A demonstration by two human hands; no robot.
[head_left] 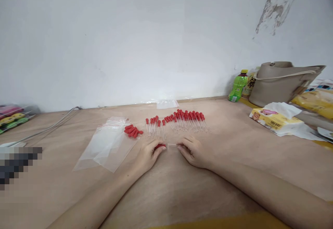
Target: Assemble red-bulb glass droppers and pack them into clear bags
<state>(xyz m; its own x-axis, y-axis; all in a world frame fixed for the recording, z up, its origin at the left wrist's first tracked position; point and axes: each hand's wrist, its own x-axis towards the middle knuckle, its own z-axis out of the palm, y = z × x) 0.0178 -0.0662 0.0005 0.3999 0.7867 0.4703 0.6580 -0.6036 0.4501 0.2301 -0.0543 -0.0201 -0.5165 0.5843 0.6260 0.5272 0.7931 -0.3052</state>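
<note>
Right now the left hand's [148,156] fingers pinch a red bulb [161,146] and the right hand's [195,154] pinch a clear tube [172,145], the two facing across a small gap; closing it would call for keeping both level. From there, red-capped droppers [186,119] lie from 11 to 1 o'clock, loose bulbs [133,132] at 10, whether on or inside the flat clear bags [106,145] unclear, and a tissue pack [277,123] at 2 on the desk [249,163].

Bare tabletop [166,191] before the red-capped droppers [188,119]
</note>
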